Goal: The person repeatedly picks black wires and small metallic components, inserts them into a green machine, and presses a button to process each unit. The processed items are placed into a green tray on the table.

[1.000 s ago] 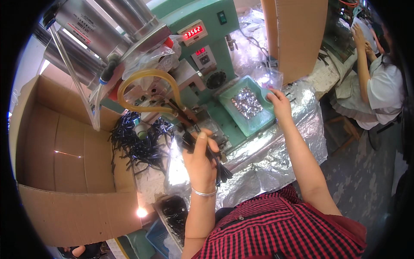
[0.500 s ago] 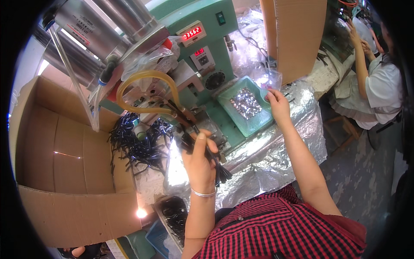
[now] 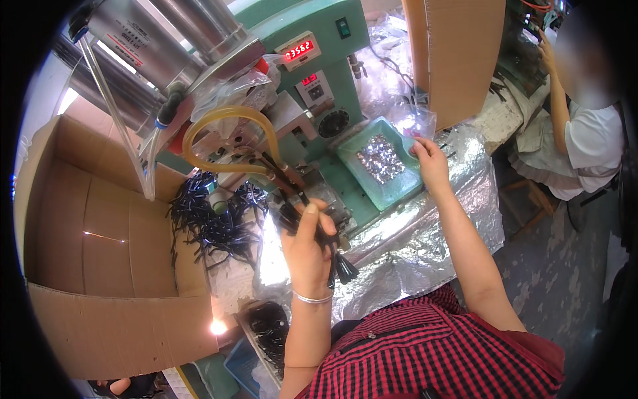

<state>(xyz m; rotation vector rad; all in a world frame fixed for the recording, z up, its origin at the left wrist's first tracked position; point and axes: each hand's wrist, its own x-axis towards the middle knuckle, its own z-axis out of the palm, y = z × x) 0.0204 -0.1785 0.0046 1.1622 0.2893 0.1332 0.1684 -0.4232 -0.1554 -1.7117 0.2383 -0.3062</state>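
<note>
My left hand (image 3: 307, 247) is closed around a bundle of thin black rod-like parts (image 3: 335, 263), held up in front of a green press machine (image 3: 312, 80). The parts' tips point toward the machine's working area under a yellow hose (image 3: 226, 120). My right hand (image 3: 430, 161) rests at the right edge of a green tray (image 3: 362, 179) filled with small shiny metal pieces (image 3: 380, 157); whether its fingers pinch a piece I cannot tell.
A large open cardboard box (image 3: 100, 253) stands at left. A heap of black parts (image 3: 212, 223) lies beside it. Crinkled silver foil (image 3: 425, 239) covers the bench. Another cardboard panel (image 3: 458, 53) stands behind. A seated person (image 3: 585, 139) works at the far right.
My left hand has shifted the black bundle slightly closer to the machine. My right hand stays at the tray's edge with little movement.
</note>
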